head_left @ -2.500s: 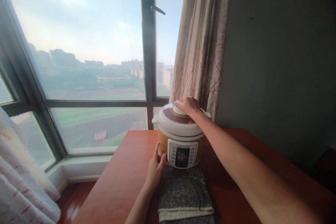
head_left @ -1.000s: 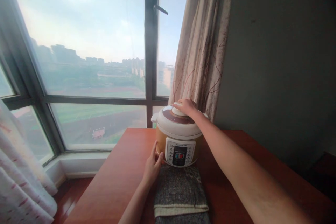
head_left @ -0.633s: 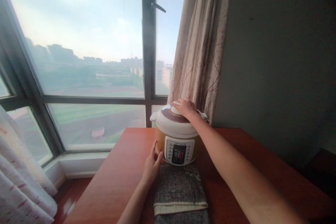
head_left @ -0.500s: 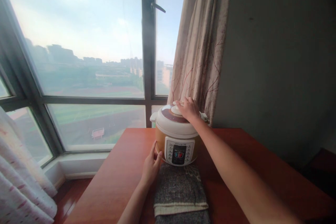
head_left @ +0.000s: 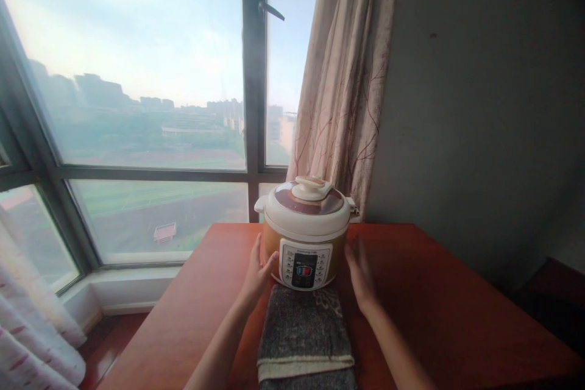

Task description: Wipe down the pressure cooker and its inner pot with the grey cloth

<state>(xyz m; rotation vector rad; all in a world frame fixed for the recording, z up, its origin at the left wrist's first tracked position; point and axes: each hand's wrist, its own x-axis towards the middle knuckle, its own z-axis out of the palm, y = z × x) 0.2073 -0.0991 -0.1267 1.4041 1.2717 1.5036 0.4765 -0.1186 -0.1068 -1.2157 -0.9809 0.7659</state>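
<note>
An electric pressure cooker (head_left: pixel 274 231), white and gold-brown with a dark control panel, stands upright on the wooden table, its lid (head_left: pixel 331 204) on and the lid knob (head_left: pixel 311 187) uncovered. At the cooker's lower left side is my left hand (head_left: pixel 256 274), thumb and fingers apart; it seems to touch the wall. My right hand (head_left: pixel 361 274) is beside the lower right side, fingers stretched and partly blurred; whether it touches the cooker I cannot tell. A folded dark grey cloth (head_left: pixel 304 326) with a pale stripe lies in front of the cooker, between my forearms.
The reddish-brown table (head_left: pixel 439 304) spreads to both sides. Behind the cooker hangs a beige curtain (head_left: pixel 342 85) beside a large window (head_left: pixel 150 73). A dark wall (head_left: pixel 466 134) rises at the right, and a pale curtain (head_left: pixel 31 311) hangs at the lower left.
My right hand has let go of the lid knob and come down to the cooker's right side. My left hand has shifted slightly upward along the left side. The view has turned a little.
</note>
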